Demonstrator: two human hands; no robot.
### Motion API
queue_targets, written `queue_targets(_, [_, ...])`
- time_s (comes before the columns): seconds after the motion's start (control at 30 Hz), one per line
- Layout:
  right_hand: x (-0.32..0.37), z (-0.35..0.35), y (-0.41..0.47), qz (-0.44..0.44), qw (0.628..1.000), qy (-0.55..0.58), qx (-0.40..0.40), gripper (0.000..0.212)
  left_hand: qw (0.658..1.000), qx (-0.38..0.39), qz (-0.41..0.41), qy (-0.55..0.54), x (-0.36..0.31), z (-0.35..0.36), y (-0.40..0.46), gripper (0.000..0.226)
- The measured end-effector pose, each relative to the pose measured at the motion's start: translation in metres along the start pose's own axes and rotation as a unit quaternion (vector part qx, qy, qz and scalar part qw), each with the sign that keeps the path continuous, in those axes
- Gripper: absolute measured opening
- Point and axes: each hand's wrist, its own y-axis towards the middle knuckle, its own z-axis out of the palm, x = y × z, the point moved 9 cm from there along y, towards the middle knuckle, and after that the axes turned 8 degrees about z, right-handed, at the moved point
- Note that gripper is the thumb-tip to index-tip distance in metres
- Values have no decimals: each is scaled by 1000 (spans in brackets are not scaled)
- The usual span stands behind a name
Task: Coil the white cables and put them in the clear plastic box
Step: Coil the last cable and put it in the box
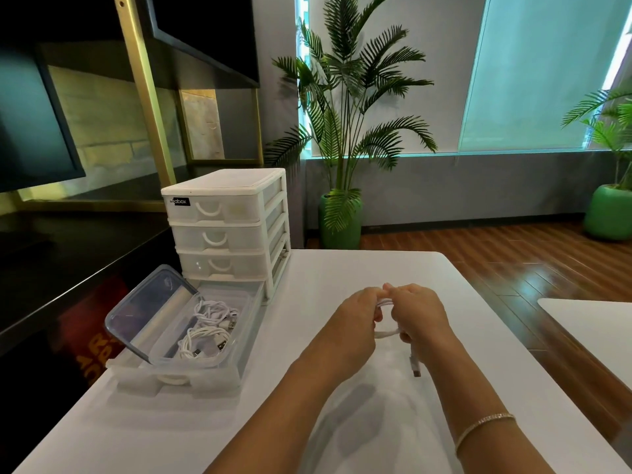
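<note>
We are gripping a thin white cable (386,333) between our left hand (355,323) and right hand (419,316), its plug end dangling above the white table (342,268).

White cable (386,334), white coiled cables (205,340) in clear plastic box (236,331), white drawer unit (225,230) with black label (180,201), white tabletop (359,268), green pots (340,220), gold bracelet (484,426).

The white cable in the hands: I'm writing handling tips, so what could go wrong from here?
1. The white cable is pinched between the left hand and right hand with its metal plug end dangling free; the coil might spring loose.
2. The clear plastic box already holds two coiled white cables; a loose coil may tangle with them.
</note>
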Motion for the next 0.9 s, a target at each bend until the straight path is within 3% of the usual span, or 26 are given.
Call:
queue_targets(0.13, [2,4,-4,0,999,10,36,28,1000,-16,7,14,1,-2,1,23])
queue_targets(0.23, [8,16,-13,-27,990,8,135,33,998,-34,-43,-9,14,-10,2,17])
queue_targets(0.33, [14,23,-22,-81,975,13,206,23,993,-47,-99,-47,33,-18,0,12])
queue_targets(0.4, [16,22,-22,-113,975,-4,192,19,983,-47,-143,-107,46,-17,-2,20])
queue_targets(0.53, [30,13,-23,-212,971,-77,83,19,940,-71,-214,-256,58,-13,-5,29])
queue_targets(0.63, [43,6,-32,-290,950,-117,12,26,926,-90,-227,-289,57,-13,-4,30])
queue_targets(0.77, [41,13,-33,-305,936,-177,22,10,926,-113,-213,-291,55,-18,-5,30])
queue_targets(0.9, [34,25,-33,-281,927,-242,47,22,938,-118,-192,-266,55,-21,-5,23])
